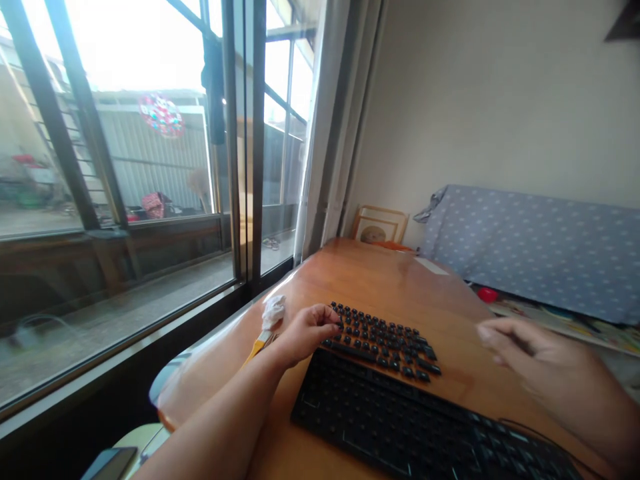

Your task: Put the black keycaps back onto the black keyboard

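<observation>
Rows of loose black keycaps [385,340] lie on the brown wooden table [425,293]. At their left end is my left hand [315,327], thumb and fingers pinched together over the keycaps; what they hold, if anything, is too small to make out. Nearer to me sits a black keyboard [400,427], angled across the table, its left part without keycaps. My right hand [535,353] is raised over the right side, blurred, fingers curled towards the thumb; whatever is between them cannot be made out. White crumpled tissue [273,312] and a yellow-handled brush [257,345] lie left of my left hand.
A window [150,133] runs along the left. At the table's far end stand a wooden frame [380,225] and a pale slip [432,266]. Polka-dot cloth [540,247] covers something at the right, near a red object [487,295]. A phone [110,463] is at bottom left.
</observation>
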Demonstrator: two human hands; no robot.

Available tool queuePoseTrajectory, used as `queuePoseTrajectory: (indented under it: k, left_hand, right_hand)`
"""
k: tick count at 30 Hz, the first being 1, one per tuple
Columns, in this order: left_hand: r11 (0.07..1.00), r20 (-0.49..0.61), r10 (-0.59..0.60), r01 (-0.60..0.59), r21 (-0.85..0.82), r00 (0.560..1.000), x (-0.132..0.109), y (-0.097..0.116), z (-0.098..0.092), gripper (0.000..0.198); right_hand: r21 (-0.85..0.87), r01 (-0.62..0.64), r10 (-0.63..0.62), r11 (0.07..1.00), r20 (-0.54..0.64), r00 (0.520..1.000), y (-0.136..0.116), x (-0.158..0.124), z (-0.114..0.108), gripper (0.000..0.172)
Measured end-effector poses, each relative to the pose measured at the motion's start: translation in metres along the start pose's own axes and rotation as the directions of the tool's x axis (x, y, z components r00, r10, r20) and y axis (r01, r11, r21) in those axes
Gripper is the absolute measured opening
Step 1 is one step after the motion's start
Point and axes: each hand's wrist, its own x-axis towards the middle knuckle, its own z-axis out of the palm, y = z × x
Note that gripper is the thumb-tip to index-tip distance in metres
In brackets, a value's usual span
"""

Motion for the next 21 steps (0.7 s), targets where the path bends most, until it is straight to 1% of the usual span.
queuePoseTrajectory:
  k: [1,3,5,7,9,12,17,19,21]
  left_hand:
    - [1.0,0.014,0.003,-0.002,-0.017,1.0,0.0,-0.001,0.0,0.029]
    - [0.999,0.038,0.007,-0.006,-0.043,0.999,-0.001,-0.004,0.0,0.03]
    - [0.998,0.064,0.015,-0.011,-0.065,0.998,-0.001,-0.005,0.001,0.03]
    - [0.996,0.086,0.031,-0.023,-0.09,0.996,0.0,-0.007,0.002,0.031]
    - [0.992,0.094,0.053,-0.042,-0.118,0.994,0.0,-0.008,0.002,0.033]
    - [0.986,0.094,0.078,-0.063,-0.152,0.993,0.001,-0.008,0.003,0.035]
    - [0.982,0.117,0.086,-0.065,-0.177,0.989,-0.001,-0.003,0.006,0.032]
    - [0.98,0.122,0.078,-0.054,-0.19,0.989,-0.003,-0.001,0.007,0.031]
    - [0.976,0.122,0.066,-0.039,-0.216,0.99,-0.003,0.001,0.007,0.032]
  right_hand:
    - [0.023,0.084,-0.085,0.996,0.058,0.995,-0.024,0.002,0.012,0.028]
    - [0.058,0.222,-0.229,0.973,0.19,0.955,-0.063,0.003,0.041,0.024]
    - [0.08,0.285,-0.296,0.955,0.237,0.925,-0.09,0.001,0.068,0.023]
    - [0.063,0.316,-0.321,0.947,0.257,0.912,-0.106,-0.001,0.091,0.023]
    - [0.027,0.333,-0.327,0.943,0.275,0.904,-0.116,0.0,0.107,0.022]
    - [-0.017,0.363,-0.341,0.932,0.303,0.89,-0.124,0.003,0.12,0.02]
    - [-0.068,0.393,-0.357,0.917,0.302,0.884,-0.129,0.009,0.128,0.017]
    - [-0.053,0.396,-0.362,0.917,0.309,0.879,-0.129,0.01,0.13,0.017]
    - [-0.01,0.372,-0.352,0.928,0.3,0.887,-0.128,0.011,0.13,0.016]
